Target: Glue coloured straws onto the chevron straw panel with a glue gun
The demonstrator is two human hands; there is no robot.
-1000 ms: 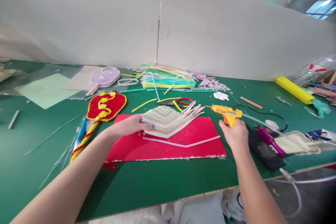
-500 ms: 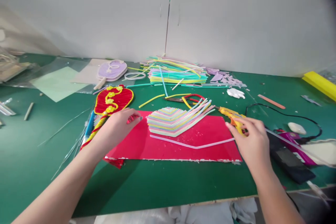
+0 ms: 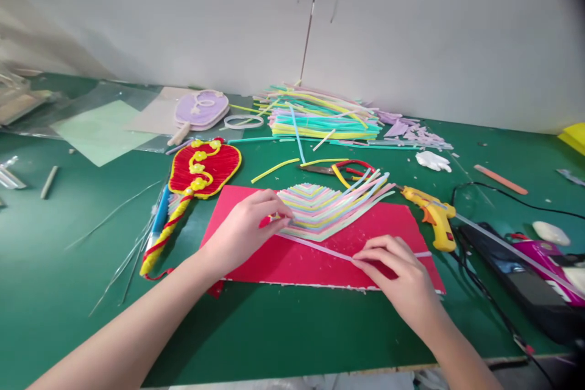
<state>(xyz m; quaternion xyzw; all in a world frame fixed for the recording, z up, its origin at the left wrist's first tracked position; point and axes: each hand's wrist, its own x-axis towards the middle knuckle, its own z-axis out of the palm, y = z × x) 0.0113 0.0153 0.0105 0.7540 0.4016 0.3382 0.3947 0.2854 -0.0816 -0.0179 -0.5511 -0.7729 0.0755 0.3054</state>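
On the red board (image 3: 329, 268) lies a fan of pastel strips (image 3: 315, 213), nested in V shapes, their loose ends splayed to the upper right. My right hand (image 3: 388, 265) pinches the bent lilac strip (image 3: 320, 248) near its middle, just below the fan. My left hand (image 3: 253, 219) is at the fan's left edge, thumb and forefinger close together near the lilac strip's left end; what they hold, if anything, is too small to tell. The yellow glue gun (image 3: 432, 213) lies on its side to the right of the board.
A red and yellow fan-shaped craft (image 3: 205, 170) lies left of the board. Behind are pliers (image 3: 320, 169), a pile of coloured strips (image 3: 324, 119) and a lilac fan (image 3: 201, 111). A black phone-like object (image 3: 512, 280) and cables lie at the right.
My right hand has let go of the glue gun and moved left onto the lilac strip. My left hand has moved right to the fan's edge. The view has shifted slightly.
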